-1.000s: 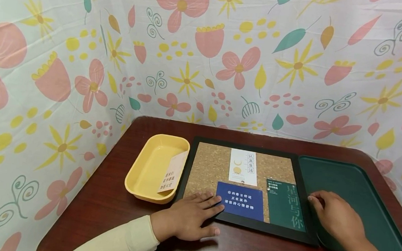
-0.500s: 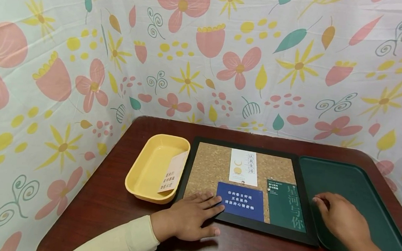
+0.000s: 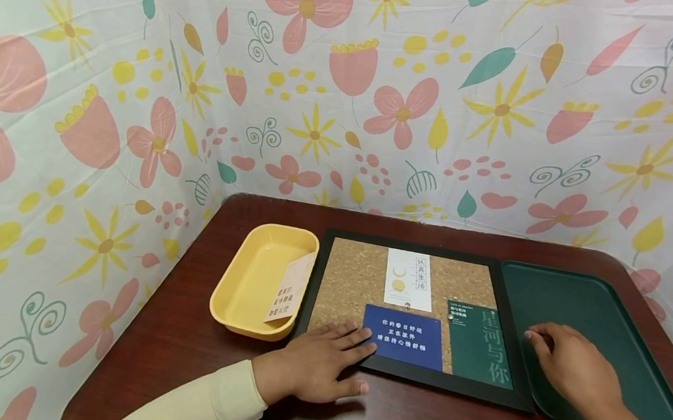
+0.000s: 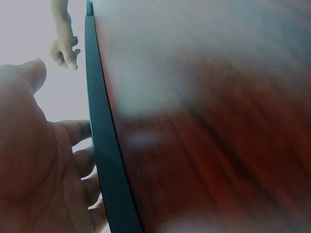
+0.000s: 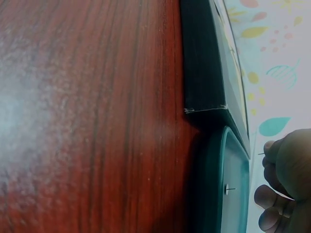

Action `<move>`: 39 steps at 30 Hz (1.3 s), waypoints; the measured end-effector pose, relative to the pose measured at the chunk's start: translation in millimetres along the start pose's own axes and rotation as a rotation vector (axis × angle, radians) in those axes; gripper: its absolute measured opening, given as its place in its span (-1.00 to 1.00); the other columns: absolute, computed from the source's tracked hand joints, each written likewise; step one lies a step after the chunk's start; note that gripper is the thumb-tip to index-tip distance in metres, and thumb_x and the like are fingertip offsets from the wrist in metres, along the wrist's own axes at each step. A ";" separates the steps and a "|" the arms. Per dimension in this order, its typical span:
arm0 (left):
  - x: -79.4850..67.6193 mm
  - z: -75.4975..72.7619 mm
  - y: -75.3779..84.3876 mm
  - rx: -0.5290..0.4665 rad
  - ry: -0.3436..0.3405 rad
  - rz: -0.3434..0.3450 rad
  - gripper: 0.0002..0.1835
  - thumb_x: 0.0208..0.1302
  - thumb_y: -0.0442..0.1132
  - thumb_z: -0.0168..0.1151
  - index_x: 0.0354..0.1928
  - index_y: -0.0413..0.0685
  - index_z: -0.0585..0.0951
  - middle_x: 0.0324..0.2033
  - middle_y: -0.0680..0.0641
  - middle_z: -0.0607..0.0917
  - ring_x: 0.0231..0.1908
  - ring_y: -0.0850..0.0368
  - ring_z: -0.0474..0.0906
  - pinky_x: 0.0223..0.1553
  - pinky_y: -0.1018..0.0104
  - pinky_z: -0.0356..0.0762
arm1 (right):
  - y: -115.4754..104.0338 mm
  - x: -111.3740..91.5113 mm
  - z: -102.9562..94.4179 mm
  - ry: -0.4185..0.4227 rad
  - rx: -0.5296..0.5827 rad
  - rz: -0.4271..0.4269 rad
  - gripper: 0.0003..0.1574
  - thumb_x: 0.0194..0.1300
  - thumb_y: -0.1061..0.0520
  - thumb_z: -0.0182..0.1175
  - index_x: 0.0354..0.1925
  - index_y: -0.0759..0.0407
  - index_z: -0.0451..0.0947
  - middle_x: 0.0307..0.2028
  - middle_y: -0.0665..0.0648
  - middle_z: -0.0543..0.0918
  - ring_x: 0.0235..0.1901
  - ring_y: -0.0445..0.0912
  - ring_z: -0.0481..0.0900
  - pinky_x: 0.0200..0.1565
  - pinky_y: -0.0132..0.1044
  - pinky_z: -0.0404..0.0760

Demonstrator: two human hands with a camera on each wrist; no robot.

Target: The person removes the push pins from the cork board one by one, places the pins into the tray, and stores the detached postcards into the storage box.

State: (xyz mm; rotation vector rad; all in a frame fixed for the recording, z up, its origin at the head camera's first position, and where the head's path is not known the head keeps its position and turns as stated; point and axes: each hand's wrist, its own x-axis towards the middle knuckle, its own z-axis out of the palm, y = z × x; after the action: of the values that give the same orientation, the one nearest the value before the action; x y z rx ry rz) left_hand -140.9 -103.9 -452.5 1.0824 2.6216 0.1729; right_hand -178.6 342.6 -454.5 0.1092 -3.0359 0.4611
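Blue card (image 3: 402,339): flat on the cork board (image 3: 351,254), near edge, left of the green card (image 3: 480,350), below the white card (image 3: 409,278); no pin seen in it.
Pinned cards: white and green each show a pin head.
Left hand (image 3: 321,362): spread, fingers straight, fingertips over the blue card's left edge; holding nothing.
Right hand (image 3: 576,367): thumb and finger pinched narrow on a pin (image 5: 261,154), hand above the green tray (image 3: 569,297), right of the board.
Pinning step: looks like fetching a pin for the blue card; card placed, not yet fixed.
Pin move: probably calls for carrying it left, point down, and pressing through card into cork while the left hand steadies. Slip risk if the card shifts.
Tray pin (image 5: 227,190): one in right wrist view; any others can't be confirmed.
Yellow tub (image 3: 244,252): pale card (image 3: 290,292) leaning inside, left of the board.
Hard to see: pin grip hidden in head view, only a thin tip in right wrist view; board face washed out in left wrist view; both forearms cut off.
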 end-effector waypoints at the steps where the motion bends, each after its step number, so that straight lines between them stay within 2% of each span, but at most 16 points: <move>1: 0.1 -0.2 0.0 0.000 -0.001 0.001 -0.17 0.46 0.50 -0.47 0.64 0.34 0.06 0.61 0.17 -0.04 0.59 0.12 -0.24 0.52 0.03 -0.07 | 0.1 -0.1 0.1 -0.001 0.001 0.001 -0.64 0.50 -0.02 0.24 -0.05 0.26 0.69 -0.23 0.26 0.67 -0.34 0.07 0.61 -0.47 -0.01 0.51; 24: 0.4 -1.1 0.2 0.006 0.003 0.002 -0.14 0.43 0.52 -0.53 0.64 0.34 0.06 0.61 0.16 -0.03 0.59 0.12 -0.23 0.52 0.05 -0.09 | -10.0 -1.4 3.2 0.012 0.009 -0.001 -0.63 0.49 -0.01 0.25 -0.03 0.29 0.69 -0.23 0.26 0.66 -0.37 0.05 0.59 -0.49 -0.04 0.50; 39: -0.2 -0.5 -0.2 -0.008 -0.005 0.000 -0.17 0.46 0.50 -0.47 0.64 0.35 0.06 0.61 0.17 -0.05 0.59 0.12 -0.24 0.52 0.05 -0.10 | -34.0 2.5 12.2 0.028 0.041 -0.049 -0.67 0.49 -0.02 0.24 -0.05 0.21 0.71 -0.18 0.26 0.68 -0.33 0.05 0.60 -0.43 0.01 0.51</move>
State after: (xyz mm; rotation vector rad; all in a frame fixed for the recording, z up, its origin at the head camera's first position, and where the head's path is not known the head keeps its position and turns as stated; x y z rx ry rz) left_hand -141.1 -104.2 -452.0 1.0790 2.6140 0.1803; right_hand -179.0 306.5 -455.9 0.1780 -2.9894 0.5173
